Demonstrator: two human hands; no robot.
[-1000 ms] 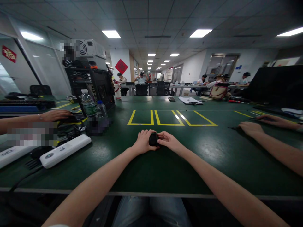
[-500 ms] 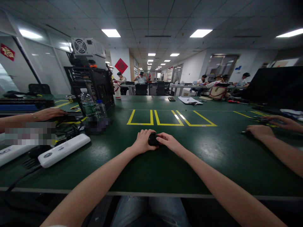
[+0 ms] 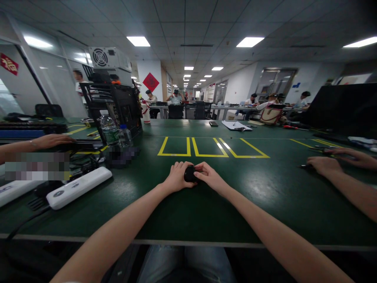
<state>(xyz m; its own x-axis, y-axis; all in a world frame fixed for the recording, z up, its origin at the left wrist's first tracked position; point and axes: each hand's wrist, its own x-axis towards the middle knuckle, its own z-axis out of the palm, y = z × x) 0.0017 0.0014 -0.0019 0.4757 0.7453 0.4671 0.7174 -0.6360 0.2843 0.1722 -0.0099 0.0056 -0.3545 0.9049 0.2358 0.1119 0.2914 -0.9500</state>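
Observation:
A small black rounded object (image 3: 190,173) is between my two hands, low over the green table; its exact kind is not clear. My left hand (image 3: 178,175) wraps round its left side, with the thumb at the near edge. From the right, my right hand (image 3: 208,175) presses its thumb and fingertips together at the object's right side. Whether those fingertips hold a separate small part is hidden. Both forearms reach over the table's near edge.
Yellow tape outlines (image 3: 174,154) lie ahead. At left are a white power strip (image 3: 79,188), water bottles (image 3: 110,127), an open computer case (image 3: 125,108) and a co-worker's hand (image 3: 53,140). At right, another co-worker's hands (image 3: 325,165) work with tools. A clipboard (image 3: 235,125) lies farther back.
My right fingers have lifted and bent slightly at the black object, while my left hand stays put. A person has come into sight behind the computer case. The left co-worker's hand has shifted left.

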